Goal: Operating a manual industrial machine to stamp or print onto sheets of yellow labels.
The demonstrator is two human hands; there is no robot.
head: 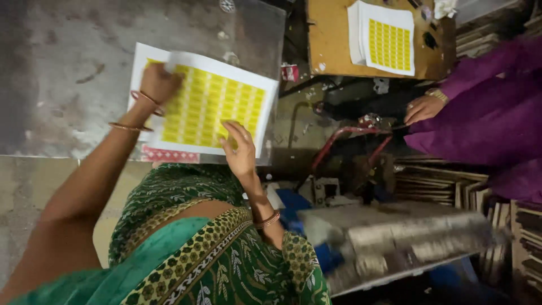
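Hands press flat, fingers spread and gripping nothing, left hand (160,83) and right hand (240,148) on the yellow sheet (206,107) lying on the desk (68,68), so uneven pressure could skew or crease it.

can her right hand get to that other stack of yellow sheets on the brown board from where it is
Probably not without leaning. The right hand rests on the near yellow sheet, and the far stack lies on the brown board across a dark gap, beside another person's hand.
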